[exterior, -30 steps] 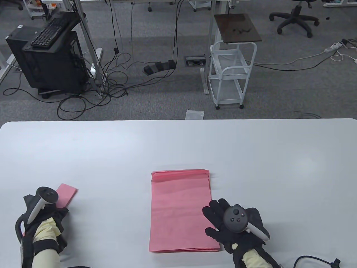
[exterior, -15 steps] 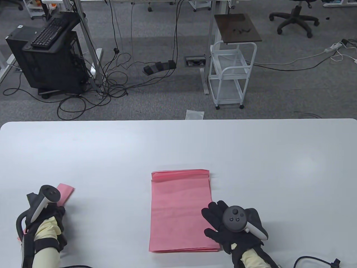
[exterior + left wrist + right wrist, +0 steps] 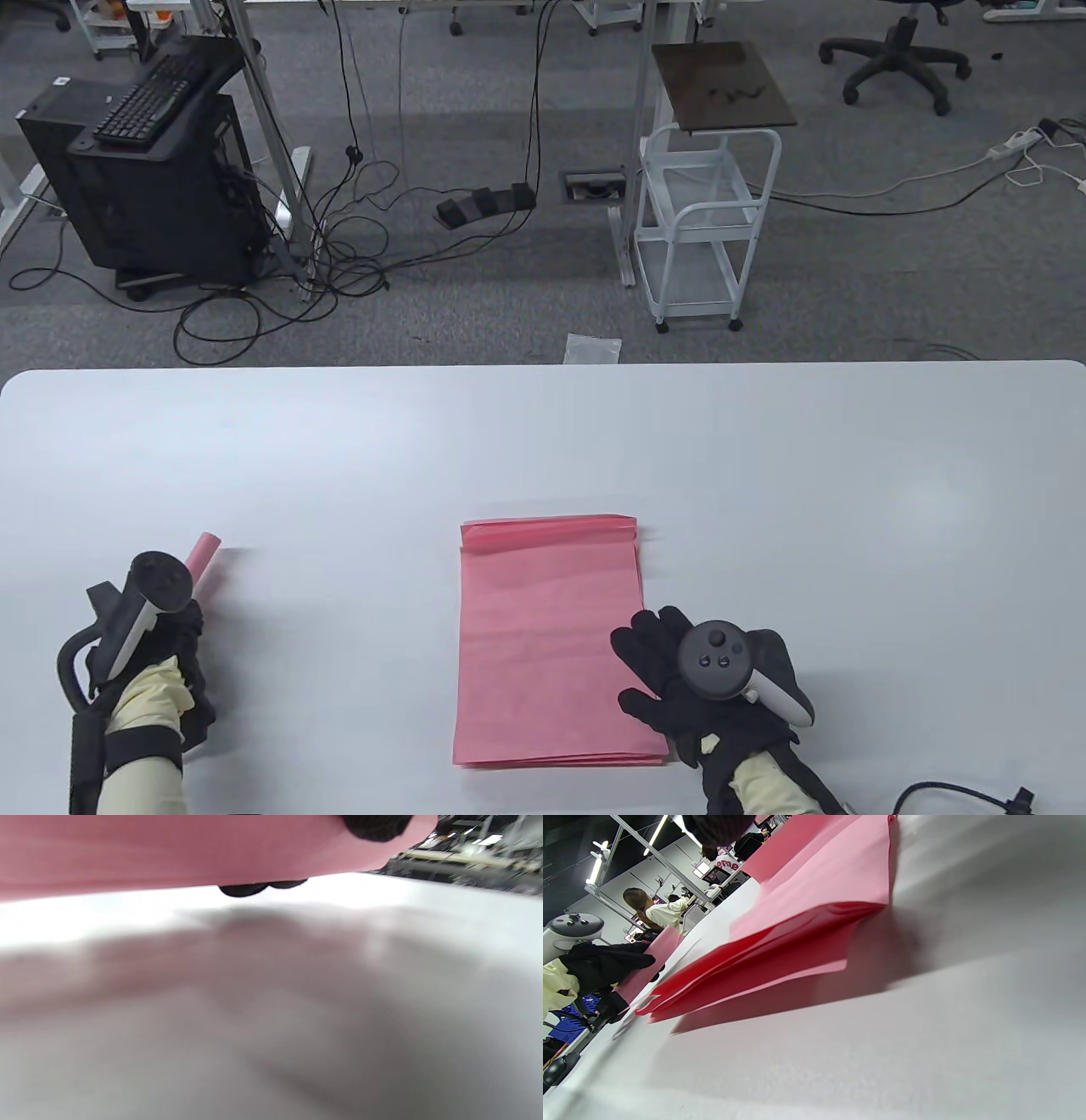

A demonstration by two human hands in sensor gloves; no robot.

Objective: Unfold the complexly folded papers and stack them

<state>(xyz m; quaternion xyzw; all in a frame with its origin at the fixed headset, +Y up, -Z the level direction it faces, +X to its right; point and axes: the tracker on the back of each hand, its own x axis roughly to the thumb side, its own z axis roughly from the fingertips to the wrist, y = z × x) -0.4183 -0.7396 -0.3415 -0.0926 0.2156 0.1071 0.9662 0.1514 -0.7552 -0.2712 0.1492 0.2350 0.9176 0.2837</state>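
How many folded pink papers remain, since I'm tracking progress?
1: the folded pink paper gripped in the left hand. The right hand rests on the stack of unfolded sheets.

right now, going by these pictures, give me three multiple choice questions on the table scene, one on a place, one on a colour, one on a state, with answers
1. Where does the right hand rest?
A. on the right edge of the paper stack
B. on the far edge of the table
C. on the left hand

2. What colour is the folded paper in the left hand?
A. blue
B. pink
C. white

3. How does the left hand hold the folded paper?
A. flat under an open palm
B. in a grip, lifted off the table
C. it does not touch it

Answers:
1. A, the table view shows its fingers spread over the stack's right edge.
2. B, it is pink like the stack.
3. B, the left wrist view shows fingertips curled round it and its shadow on the table below.
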